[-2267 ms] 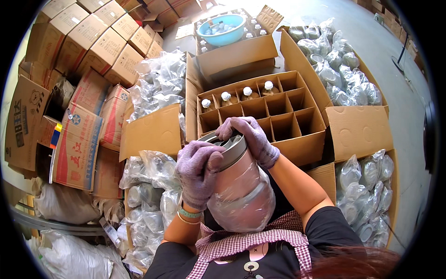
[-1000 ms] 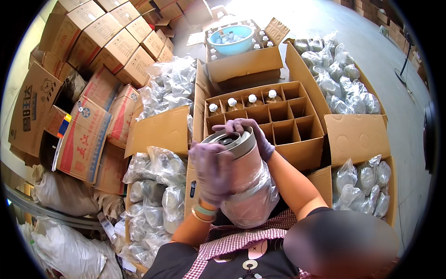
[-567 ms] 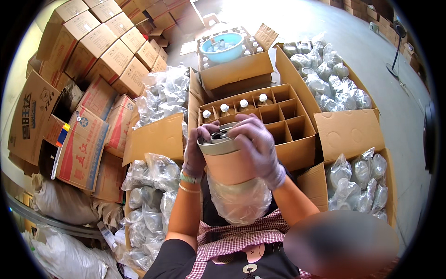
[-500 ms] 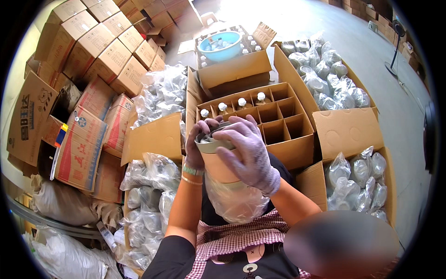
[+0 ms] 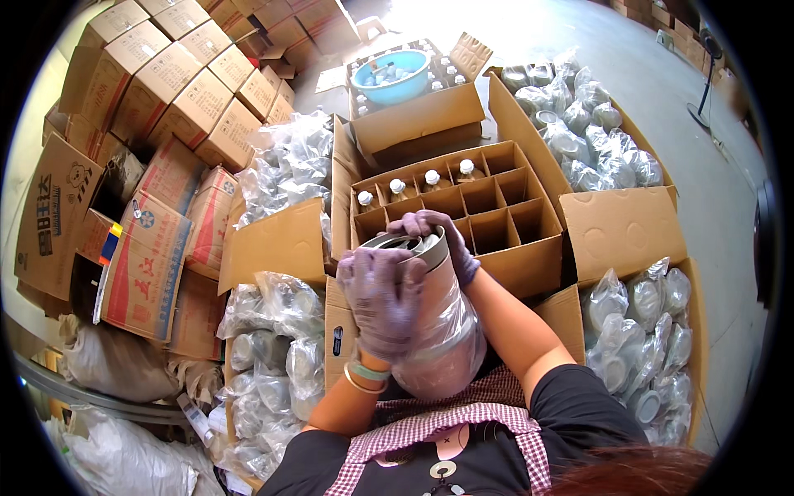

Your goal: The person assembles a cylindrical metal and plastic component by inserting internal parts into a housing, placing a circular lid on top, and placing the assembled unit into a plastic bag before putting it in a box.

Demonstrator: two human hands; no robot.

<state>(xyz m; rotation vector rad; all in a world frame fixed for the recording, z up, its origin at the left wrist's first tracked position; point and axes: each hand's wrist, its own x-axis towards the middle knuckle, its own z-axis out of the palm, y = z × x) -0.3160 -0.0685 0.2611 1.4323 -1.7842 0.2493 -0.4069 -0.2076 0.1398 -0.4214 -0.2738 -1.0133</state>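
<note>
Both my hands wear thin pale purple gloves and hold a wide pale pink cylinder (image 5: 442,310) with a grey rim. Clear plastic film covers its body, and its open-looking top tilts away from me. My left hand (image 5: 380,298) presses on the near left side, its fingers bent at the rim. At the far right, my right hand (image 5: 442,236) curls over the rim. What lies inside the top is only partly visible. Just beyond stands a divided carton (image 5: 496,269) with a row of white-capped bottles (image 5: 432,183) along its far side.
Cartons of plastic-wrapped containers stand at left (image 5: 273,347) and right (image 5: 637,331), with raised flaps (image 5: 620,236). A blue basin (image 5: 391,76) rests on bottles farther back. Stacked boxes (image 5: 169,91) fill the far left. A black stand (image 5: 703,99) is on the floor at right.
My left hand has come down across the near side of the cylinder, while my right hand has shifted to its far right rim. The cylinder has turned and moved slightly right.
</note>
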